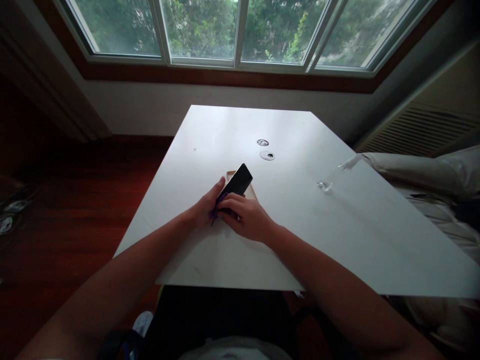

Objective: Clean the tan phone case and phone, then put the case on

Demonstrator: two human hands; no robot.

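A dark smartphone [239, 181] slants up over the table, its glossy flat face showing and its lower end covered by fingers. My left hand [207, 204] grips it from the left side, thumb along the edge. Across the lower end lie the bent fingers of my right hand [245, 216], closed at a dark purple piece [222, 197] whose kind I cannot make out. A thin purple end hangs below the fingers. Behind the phone and right hand, a shallow pale tray-like thing with a tan rim [230, 173] rests on the table, mostly hidden.
The white table [292, 225] has two round cable holes [267, 155] near its middle. To the right lies a small clear glass-like object [324, 185]. A window [236, 35] is behind the table, and a light padded seat [431, 170] stands at the right edge.
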